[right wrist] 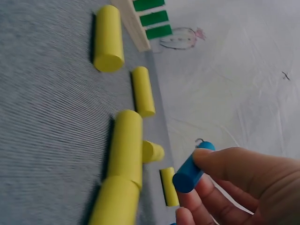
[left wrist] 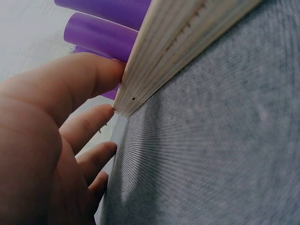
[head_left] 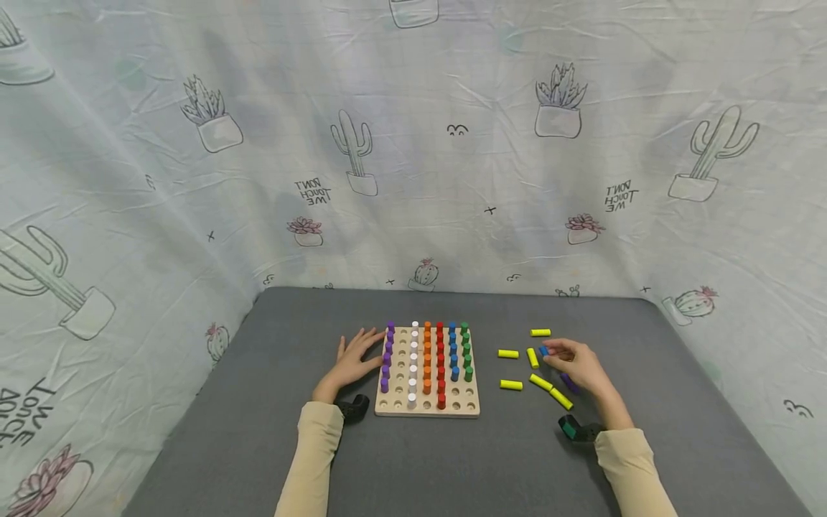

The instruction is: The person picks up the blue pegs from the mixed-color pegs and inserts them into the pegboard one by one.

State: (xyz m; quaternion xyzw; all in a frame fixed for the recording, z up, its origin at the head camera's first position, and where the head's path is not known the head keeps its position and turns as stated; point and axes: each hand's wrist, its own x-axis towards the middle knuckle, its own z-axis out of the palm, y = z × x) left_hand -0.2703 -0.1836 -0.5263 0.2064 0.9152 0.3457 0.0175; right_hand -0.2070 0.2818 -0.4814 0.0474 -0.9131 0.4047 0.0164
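Note:
A wooden pegboard (head_left: 426,411) stands on the grey table with upright rows of purple, white, orange, red, blue and green pegs. My left hand (head_left: 351,361) lies at its left edge, fingers spread and fairly straight. In the left wrist view the thumb touches the board's side, beside purple pegs (left wrist: 101,35). To the right of the board, my right hand (head_left: 581,366) pinches a blue peg (right wrist: 193,168) between thumb and fingers, above the table. Several loose yellow pegs (head_left: 511,385) lie about it, and a purple peg (head_left: 570,383) lies beneath the hand.
Dark wrist devices sit by both cuffs, one at the left wrist (head_left: 354,408) and one at the right (head_left: 578,429). A pale cloth (head_left: 413,158) printed with cacti hangs behind the table (head_left: 452,467). Some holes in the board's front row hold no peg.

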